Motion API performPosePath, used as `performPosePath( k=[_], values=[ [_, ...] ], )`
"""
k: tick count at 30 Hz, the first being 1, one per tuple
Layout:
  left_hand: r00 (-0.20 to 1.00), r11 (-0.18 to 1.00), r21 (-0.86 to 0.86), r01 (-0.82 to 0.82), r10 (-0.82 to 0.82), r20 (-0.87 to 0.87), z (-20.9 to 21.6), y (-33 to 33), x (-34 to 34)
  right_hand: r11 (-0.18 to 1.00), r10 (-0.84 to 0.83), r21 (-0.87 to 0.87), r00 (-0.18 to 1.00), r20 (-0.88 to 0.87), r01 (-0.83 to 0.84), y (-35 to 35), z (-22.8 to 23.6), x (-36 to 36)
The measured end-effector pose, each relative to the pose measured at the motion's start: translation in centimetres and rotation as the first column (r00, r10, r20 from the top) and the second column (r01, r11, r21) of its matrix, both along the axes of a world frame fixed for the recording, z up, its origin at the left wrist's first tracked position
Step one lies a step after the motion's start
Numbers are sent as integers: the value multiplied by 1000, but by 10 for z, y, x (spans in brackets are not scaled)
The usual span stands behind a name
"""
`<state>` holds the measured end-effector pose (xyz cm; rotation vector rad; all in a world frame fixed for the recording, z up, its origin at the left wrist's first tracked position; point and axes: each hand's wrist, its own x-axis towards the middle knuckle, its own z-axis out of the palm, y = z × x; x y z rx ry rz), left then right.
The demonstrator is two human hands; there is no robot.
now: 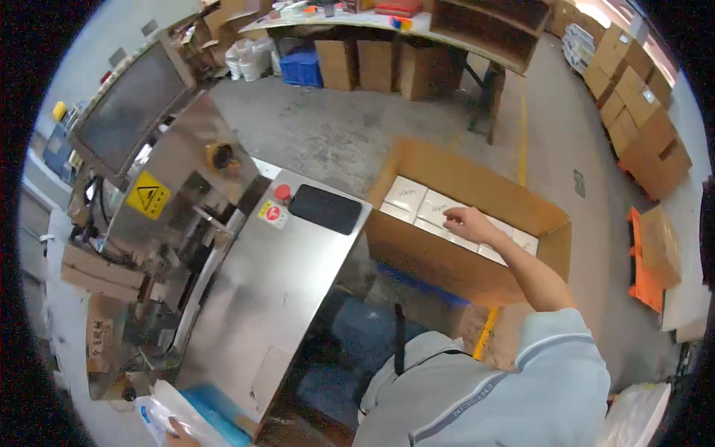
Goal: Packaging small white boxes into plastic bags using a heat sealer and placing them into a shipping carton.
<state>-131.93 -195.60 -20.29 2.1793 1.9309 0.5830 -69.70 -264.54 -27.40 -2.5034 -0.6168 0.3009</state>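
My right hand (pixel 469 223) reaches over an open brown carton (pixel 439 261) on the right. Its fingers are loosely bent and a little apart, over the tops of white boxes (pixel 407 194) packed inside. I see nothing held in it; whether the fingertips touch a box I cannot tell. At the lower left edge, my left hand (pixel 180 434) shows only in part, its fingers against a white and blue plastic bag (pixel 160 410). That bag lies at the near end of a metal worktop (pixel 261 290), next to a blue sheet or film (pixel 216 413).
A machine with a dark screen (pixel 132 112) and yellow warning label (pixel 148 195) stands left. On the worktop are a black phone-like slab (pixel 325 208) and red button (pixel 281 193). Cartons (pixel 640 112) line the right wall near an orange pallet (pixel 642 261). A table (pixel 357 26) stands behind.
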Motion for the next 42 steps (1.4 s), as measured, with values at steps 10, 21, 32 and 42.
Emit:
performPosePath(
  k=[10, 21, 32, 42],
  values=[
    [992, 875, 477, 84, -119, 45, 42, -57, 44, 933, 273, 234, 961, 31, -273, 138, 89, -41],
    [727, 712, 351, 608, -677, 114, 108, -241, 168, 338, 624, 515, 597, 504, -788, 331, 179, -187],
    [480, 751, -203, 628, -169, 861, 72, -299, 198, 240, 753, 512, 491, 438, -825, 331, 152, -201],
    [657, 696, -474, 539, 4, 754, 11, -295, 195, 238, 664, 492, 510, 547, -837, 318, 136, -200]
  ],
)
